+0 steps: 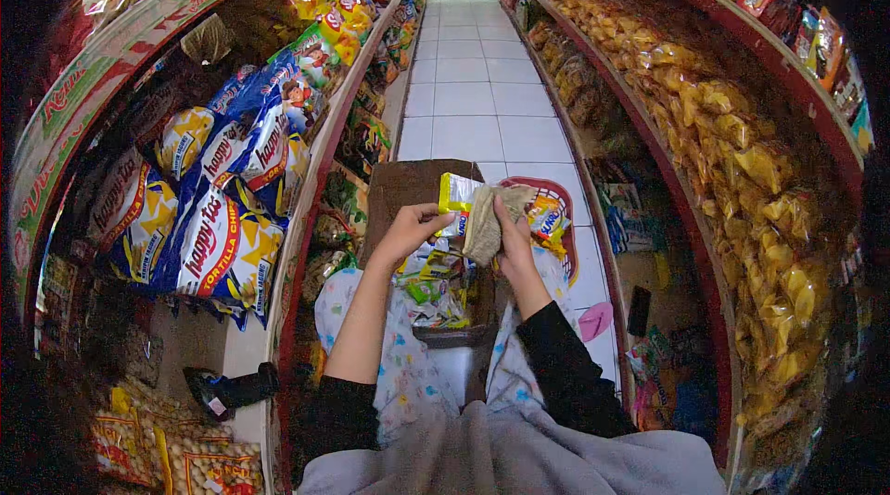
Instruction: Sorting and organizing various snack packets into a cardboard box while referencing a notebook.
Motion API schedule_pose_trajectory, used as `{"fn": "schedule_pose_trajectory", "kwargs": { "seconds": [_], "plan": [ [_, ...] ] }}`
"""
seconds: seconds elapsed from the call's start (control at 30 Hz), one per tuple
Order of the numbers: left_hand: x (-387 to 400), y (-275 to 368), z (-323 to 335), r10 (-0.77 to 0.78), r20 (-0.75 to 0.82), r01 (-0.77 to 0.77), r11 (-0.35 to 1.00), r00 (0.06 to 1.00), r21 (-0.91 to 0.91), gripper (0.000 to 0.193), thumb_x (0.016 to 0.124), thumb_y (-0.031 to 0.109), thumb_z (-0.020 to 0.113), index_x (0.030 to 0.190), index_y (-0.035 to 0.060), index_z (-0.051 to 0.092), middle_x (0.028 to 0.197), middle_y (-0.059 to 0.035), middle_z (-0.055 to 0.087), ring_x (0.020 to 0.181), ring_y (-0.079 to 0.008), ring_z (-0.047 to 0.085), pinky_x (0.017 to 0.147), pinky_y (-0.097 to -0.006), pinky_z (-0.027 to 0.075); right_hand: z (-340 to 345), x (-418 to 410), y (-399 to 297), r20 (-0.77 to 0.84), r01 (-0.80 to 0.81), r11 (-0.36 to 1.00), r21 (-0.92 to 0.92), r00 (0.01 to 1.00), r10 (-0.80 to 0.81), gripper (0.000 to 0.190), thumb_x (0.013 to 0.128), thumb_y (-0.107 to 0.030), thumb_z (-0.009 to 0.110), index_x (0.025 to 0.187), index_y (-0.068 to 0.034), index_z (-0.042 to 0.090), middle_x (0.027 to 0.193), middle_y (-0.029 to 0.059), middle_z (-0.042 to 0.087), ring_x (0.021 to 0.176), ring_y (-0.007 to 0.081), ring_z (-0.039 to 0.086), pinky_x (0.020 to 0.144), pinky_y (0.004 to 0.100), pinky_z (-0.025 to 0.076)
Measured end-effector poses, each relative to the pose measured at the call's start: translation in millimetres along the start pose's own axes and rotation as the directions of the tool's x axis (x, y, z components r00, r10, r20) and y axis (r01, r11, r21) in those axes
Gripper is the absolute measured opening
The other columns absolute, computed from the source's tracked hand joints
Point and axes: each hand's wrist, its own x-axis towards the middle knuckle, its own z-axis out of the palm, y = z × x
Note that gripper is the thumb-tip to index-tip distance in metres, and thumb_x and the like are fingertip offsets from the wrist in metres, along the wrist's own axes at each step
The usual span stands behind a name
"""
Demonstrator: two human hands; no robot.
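Observation:
Between the thumb and fingers of my left hand (415,231) is the edge of a yellow and silver snack packet (457,193). My right hand (514,234) grips a folded beige cloth (484,227), which lies against the packet's right side and covers part of it. Below both hands, an open brown cardboard box (400,182) holds several small snack packets (434,290) in green, yellow and white. A red plastic basket (572,245) stands right of the box, with orange and yellow Sukro packets (549,220) in it.
Shelves of snacks line both sides of the narrow tiled aisle (462,95). Happy Tos bags (215,245) fill the left shelf, near a black handheld scanner (233,387). Clear bags of chips (737,168) crowd the right shelf. A pink slipper (595,321) lies on the floor.

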Motion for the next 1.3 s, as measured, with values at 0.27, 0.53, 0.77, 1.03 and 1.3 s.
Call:
{"fn": "schedule_pose_trajectory", "kwargs": {
  "seconds": [0.27, 0.53, 0.77, 1.03, 1.3],
  "plan": [
    [11, -23, -6, 0.237, -0.271, -0.246, 0.969, 0.933, 0.002, 0.027, 0.074, 0.024, 0.064, 0.078, -0.0022, 0.059, 0.07, -0.0037, 0.057, 0.066, -0.0076, 0.049, 0.061, -0.0235, 0.04, 11, -8, -3, 0.035, 0.101, 0.977, -0.19, 0.995, -0.096, 0.039, 0.075, -0.021, 0.064, 0.105, 0.0, 0.049, 0.099, 0.007, 0.055, 0.089, 0.0154, 0.054, 0.077, 0.0274, 0.043],
    [12, -18, -11, 0.184, -0.582, -0.276, 0.958, 0.792, -0.073, 0.025, 0.075, 0.023, 0.063, 0.076, -0.001, 0.06, 0.07, -0.0033, 0.057, 0.065, -0.0075, 0.049, 0.062, -0.0226, 0.04, 20, -21, 10, 0.264, 0.253, 0.798, -0.547, 0.957, -0.123, 0.044, 0.069, -0.027, 0.07, 0.098, 0.001, 0.053, 0.091, 0.0083, 0.059, 0.081, 0.0155, 0.056, 0.075, 0.028, 0.044],
    [10, -3, 2, 0.064, -0.521, -0.237, 0.933, 0.851, -0.272, 0.035, 0.079, 0.029, 0.059, 0.097, -0.0006, 0.054, 0.087, -0.0066, 0.058, 0.07, -0.0111, 0.052, 0.063, -0.0249, 0.041, 18, -20, 9, 0.213, 0.194, 0.874, -0.445, 0.971, -0.107, 0.041, 0.069, -0.023, 0.07, 0.098, 0.001, 0.053, 0.089, 0.0078, 0.059, 0.08, 0.0142, 0.056, 0.072, 0.0272, 0.045],
    [16, -20, 17, -0.039, -0.162, -0.02, 0.937, 0.986, -0.349, 0.048, 0.079, 0.039, 0.057, 0.108, 0.001, 0.051, 0.097, -0.0047, 0.057, 0.087, -0.0116, 0.052, 0.076, -0.0251, 0.039, 16, -17, 9, 0.161, 0.133, 0.921, -0.365, 0.984, -0.079, 0.035, 0.074, -0.017, 0.065, 0.1, 0.001, 0.05, 0.092, 0.0068, 0.057, 0.08, 0.0139, 0.056, 0.071, 0.0264, 0.046],
    [12, -7, -7, -0.093, -0.493, -0.236, 0.792, 0.865, -0.563, 0.048, 0.079, 0.039, 0.057, 0.11, 0.0031, 0.049, 0.103, -0.0041, 0.055, 0.092, -0.0144, 0.052, 0.08, -0.028, 0.04, 14, -17, 9, 0.197, 0.208, 0.864, -0.458, 0.972, -0.129, 0.039, 0.074, -0.018, 0.066, 0.103, 0.001, 0.049, 0.094, 0.0064, 0.057, 0.082, 0.0145, 0.055, 0.072, 0.0265, 0.045]
  ]
}}
